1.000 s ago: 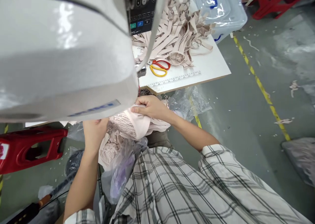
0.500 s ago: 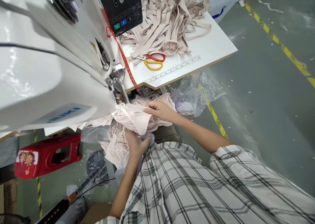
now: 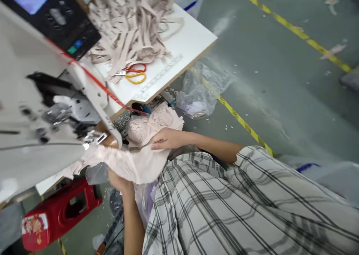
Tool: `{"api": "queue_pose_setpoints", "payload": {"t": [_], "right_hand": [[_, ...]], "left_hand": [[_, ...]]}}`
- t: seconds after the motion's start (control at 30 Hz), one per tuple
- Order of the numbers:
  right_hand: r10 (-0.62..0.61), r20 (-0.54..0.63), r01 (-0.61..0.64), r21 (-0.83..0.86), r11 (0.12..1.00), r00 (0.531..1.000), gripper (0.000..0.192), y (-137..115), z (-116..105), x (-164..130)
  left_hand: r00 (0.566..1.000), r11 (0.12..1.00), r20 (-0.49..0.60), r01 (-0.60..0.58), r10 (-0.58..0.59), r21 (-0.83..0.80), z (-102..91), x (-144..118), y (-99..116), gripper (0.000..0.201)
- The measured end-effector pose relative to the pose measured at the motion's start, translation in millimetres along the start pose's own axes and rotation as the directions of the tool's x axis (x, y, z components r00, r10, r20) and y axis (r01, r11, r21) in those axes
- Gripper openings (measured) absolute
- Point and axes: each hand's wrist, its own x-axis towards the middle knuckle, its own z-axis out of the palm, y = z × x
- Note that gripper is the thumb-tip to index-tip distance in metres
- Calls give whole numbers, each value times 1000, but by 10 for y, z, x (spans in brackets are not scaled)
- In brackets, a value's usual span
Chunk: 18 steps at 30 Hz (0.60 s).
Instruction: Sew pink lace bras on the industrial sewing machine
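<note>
A pale pink bra (image 3: 137, 161) with lace cups lies across both hands, one end running to the presser foot (image 3: 98, 137) of the white sewing machine (image 3: 36, 116). My right hand (image 3: 169, 138) is closed, pinching the bra's fabric between thumb and fingers. Below the fabric's near edge is my left hand (image 3: 120, 182), touching it from underneath; its fingers are hidden by the cloth and blurred. Two moulded lace cups (image 3: 153, 120) show beyond my right hand, beside the table edge.
Red-and-yellow scissors (image 3: 136, 73), a clear ruler (image 3: 159, 77) and heaped beige straps (image 3: 134, 27) lie on the white table (image 3: 193, 34). A red strap (image 3: 103, 86) hangs from the control panel (image 3: 58, 19). A red stool (image 3: 58, 217) and plastic bag (image 3: 202, 94) are on the floor.
The view has shifted and turned, and blurs. My hands have spread farther apart, with the bra drawn out between them. The lace cups now show face up beyond my right hand.
</note>
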Motion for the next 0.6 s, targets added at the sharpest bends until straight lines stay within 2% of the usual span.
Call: {"api": "queue_pose_setpoints", "payload": {"t": [0.03, 0.07, 0.1, 0.13, 0.17, 0.23, 0.27, 0.3, 0.33, 0.43, 0.47, 0.6], "right_hand": [[9, -1, -9, -17, 1000, 1000, 37, 80, -82, -132], [38, -55, -40, -32, 999, 998, 37, 183, -173, -265], [83, -164, -91, -41, 995, 983, 38, 309, -270, -390], [135, -308, -155, -42, 987, 942, 39, 456, -370, -498], [190, -461, -231, -35, 972, 867, 40, 619, -470, -582], [281, -682, -375, 11, 927, 675, 41, 963, -655, -656], [316, -728, -423, 40, 905, 608, 41, 1125, -731, -648], [348, -734, -451, 64, 890, 583, 42, 1270, -793, -618], [372, -714, -459, 80, 885, 593, 43, 1393, -839, -573], [390, -606, -423, 96, 901, 693, 45, 1606, -896, -426], [383, -586, -408, 97, 908, 714, 47, 1633, -900, -390], [325, -582, -372, 41, 927, 746, 57, 1659, -943, -319]], "left_hand": [[997, 1000, -81, -5, 7, 25, -57, 47, -13, 45], [987, 998, -159, -28, 36, 50, -71, 88, -2, 48], [971, 994, -218, -80, 95, 76, -40, 117, 29, 50], [957, 982, -230, -159, 179, 101, 34, 134, 73, 51], [940, 959, -198, -257, 276, 120, 141, 139, 124, 51], [891, 887, -47, -444, 452, 124, 408, 125, 226, 50], [863, 856, 33, -505, 505, 110, 539, 111, 265, 51], [844, 839, 90, -535, 528, 98, 654, 95, 294, 53], [834, 830, 125, -550, 538, 92, 746, 77, 311, 55], [832, 828, 130, -553, 540, 98, 873, 18, 311, 57], [831, 827, 134, -554, 540, 100, 879, 0, 304, 58], [811, 803, 165, -582, 561, 127, 874, -46, 312, 62]]}}
